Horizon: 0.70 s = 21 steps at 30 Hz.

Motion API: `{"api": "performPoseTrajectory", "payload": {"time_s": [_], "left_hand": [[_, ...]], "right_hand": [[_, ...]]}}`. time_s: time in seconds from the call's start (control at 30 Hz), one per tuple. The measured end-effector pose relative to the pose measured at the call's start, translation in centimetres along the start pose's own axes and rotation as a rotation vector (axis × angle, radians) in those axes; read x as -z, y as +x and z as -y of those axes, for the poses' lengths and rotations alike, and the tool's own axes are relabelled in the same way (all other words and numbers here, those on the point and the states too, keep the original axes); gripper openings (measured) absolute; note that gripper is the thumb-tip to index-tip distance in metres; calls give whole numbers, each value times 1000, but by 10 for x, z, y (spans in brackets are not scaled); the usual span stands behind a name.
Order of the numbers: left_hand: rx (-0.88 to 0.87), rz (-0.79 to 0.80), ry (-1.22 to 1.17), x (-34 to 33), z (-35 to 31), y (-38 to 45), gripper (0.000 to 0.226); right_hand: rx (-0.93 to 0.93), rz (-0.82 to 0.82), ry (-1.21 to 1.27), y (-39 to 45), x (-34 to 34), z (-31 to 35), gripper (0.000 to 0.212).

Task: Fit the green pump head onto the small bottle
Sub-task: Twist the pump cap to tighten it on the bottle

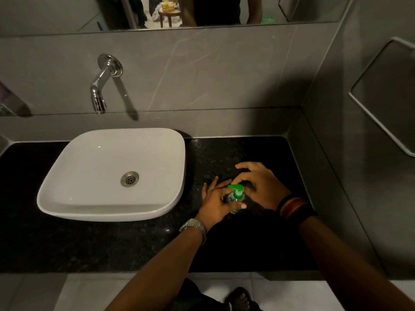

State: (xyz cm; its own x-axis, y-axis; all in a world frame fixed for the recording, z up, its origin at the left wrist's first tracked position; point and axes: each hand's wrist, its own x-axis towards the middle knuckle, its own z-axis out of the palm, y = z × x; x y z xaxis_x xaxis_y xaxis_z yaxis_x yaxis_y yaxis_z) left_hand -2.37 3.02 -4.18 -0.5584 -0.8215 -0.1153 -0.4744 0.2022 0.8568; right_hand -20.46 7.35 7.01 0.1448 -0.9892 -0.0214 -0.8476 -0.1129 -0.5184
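Observation:
The small clear bottle (231, 197) stands upright on the black granite counter (112, 243), right of the basin. My left hand (216, 204) wraps around its body, thumb across the front. The green pump head (237, 191) sits on top of the bottle's neck, its spout pointing left. My right hand (258, 184) comes from the right and pinches the pump head at its collar with thumb and fingers. Most of the bottle is hidden by my hands.
A white square basin (67, 187) sits on the counter's left, with a chrome wall tap (98, 95) above it. A grey tiled side wall (336, 164) closes the counter on the right. A mirror (67, 12) runs along the top.

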Motion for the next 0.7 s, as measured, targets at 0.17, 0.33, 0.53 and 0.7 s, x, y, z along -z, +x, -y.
{"api": "performPoseTrajectory", "payload": {"time_s": [0.17,0.33,0.53,0.7], "left_hand": [[6,9,14,1,-5,-2,57],[-12,3,13,3,-9,-2,48],[-10,9,-26,2,-8,-1,40],[13,14,-34,4,-9,-1,43]], "right_hand": [[27,193,-130,13,18,8,27],[87,212,-209,16,14,14,20],[106,234,-204,14,9,14,9],[117,242,-211,14,11,15,14]]}}
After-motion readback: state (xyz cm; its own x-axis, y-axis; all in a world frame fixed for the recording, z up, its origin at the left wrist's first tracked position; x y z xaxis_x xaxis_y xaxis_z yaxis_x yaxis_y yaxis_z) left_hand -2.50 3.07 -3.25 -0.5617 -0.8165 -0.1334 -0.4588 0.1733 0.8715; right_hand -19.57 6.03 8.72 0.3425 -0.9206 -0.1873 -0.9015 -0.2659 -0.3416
